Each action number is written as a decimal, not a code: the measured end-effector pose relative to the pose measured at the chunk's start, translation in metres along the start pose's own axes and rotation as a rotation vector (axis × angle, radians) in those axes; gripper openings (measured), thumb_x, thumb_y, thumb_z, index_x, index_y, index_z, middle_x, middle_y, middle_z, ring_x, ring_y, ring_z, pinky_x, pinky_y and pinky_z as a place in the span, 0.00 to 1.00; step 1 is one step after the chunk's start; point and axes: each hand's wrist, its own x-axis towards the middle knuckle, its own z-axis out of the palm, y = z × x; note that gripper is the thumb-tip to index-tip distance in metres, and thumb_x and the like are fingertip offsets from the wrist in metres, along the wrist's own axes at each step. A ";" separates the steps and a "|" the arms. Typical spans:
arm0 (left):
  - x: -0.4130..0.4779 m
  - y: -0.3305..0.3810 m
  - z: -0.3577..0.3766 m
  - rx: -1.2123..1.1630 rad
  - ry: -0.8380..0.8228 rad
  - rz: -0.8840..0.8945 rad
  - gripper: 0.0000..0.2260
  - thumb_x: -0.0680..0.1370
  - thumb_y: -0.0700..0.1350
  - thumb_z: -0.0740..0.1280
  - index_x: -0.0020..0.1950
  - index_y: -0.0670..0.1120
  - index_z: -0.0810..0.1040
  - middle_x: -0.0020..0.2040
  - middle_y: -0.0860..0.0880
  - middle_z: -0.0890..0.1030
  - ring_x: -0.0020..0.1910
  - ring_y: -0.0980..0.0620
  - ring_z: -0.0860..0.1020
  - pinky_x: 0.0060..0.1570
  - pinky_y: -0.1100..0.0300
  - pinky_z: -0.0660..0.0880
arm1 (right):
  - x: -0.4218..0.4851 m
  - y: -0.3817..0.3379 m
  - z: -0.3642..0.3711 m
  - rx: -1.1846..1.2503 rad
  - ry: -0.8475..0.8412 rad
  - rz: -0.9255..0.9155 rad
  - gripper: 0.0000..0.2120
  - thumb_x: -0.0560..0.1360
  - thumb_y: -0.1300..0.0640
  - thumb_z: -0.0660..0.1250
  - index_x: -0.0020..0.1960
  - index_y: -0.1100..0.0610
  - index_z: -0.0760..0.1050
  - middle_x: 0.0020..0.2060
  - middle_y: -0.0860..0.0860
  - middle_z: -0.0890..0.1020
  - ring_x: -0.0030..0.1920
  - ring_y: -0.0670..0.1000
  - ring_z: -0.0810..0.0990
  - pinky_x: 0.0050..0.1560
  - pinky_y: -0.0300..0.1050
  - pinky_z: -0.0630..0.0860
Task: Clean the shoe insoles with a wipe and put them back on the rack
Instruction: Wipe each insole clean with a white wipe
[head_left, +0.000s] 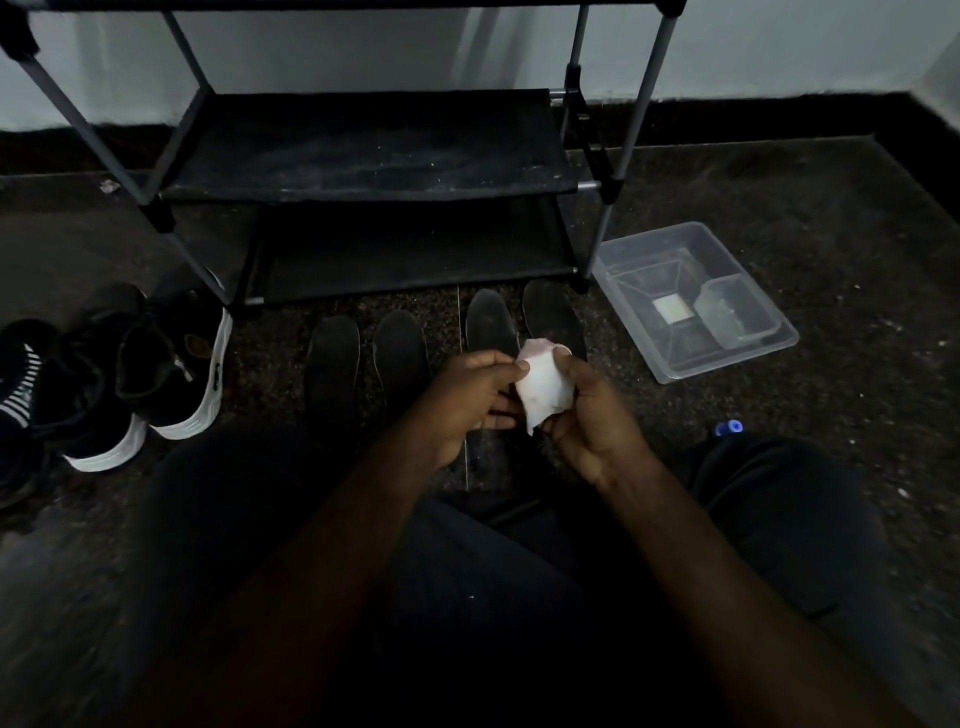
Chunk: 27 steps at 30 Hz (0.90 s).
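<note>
Several dark insoles lie side by side on the floor in front of the shoe rack (363, 150): one at the left (332, 358), one beside it (400, 353), and two further right (491, 322) (550, 312), partly hidden by my hands. Both hands hold a white wipe (543, 387) above the right pair. My left hand (467, 400) pinches its left edge. My right hand (587, 415) grips its right side and top corner. The rack's black fabric shelves look bare and dusty.
Black shoes with white soles (171, 374) stand on the floor at the left, with more dark shoes beyond them. A clear plastic tub (727, 364) holding a smaller container sits at the right of the rack. A blue cap (730, 427) shows by my right knee.
</note>
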 end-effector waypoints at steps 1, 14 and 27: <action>0.000 0.000 0.000 -0.013 0.001 -0.013 0.06 0.80 0.44 0.65 0.51 0.43 0.79 0.41 0.46 0.81 0.40 0.48 0.80 0.42 0.56 0.78 | 0.000 0.000 0.000 0.012 -0.002 0.004 0.18 0.81 0.54 0.60 0.65 0.63 0.75 0.57 0.62 0.80 0.52 0.57 0.80 0.49 0.50 0.77; 0.002 0.001 0.000 0.068 0.115 0.157 0.06 0.80 0.41 0.65 0.45 0.41 0.79 0.41 0.41 0.80 0.39 0.46 0.77 0.39 0.56 0.75 | -0.001 -0.002 -0.011 -0.525 0.100 -0.442 0.08 0.78 0.55 0.69 0.47 0.61 0.80 0.34 0.52 0.82 0.31 0.42 0.78 0.30 0.36 0.72; 0.005 0.000 0.000 -0.212 0.047 0.016 0.09 0.81 0.43 0.61 0.46 0.43 0.78 0.47 0.39 0.82 0.43 0.45 0.80 0.41 0.53 0.78 | -0.004 -0.013 0.000 0.006 -0.056 -0.102 0.11 0.82 0.61 0.56 0.52 0.63 0.77 0.42 0.57 0.84 0.39 0.52 0.83 0.36 0.42 0.81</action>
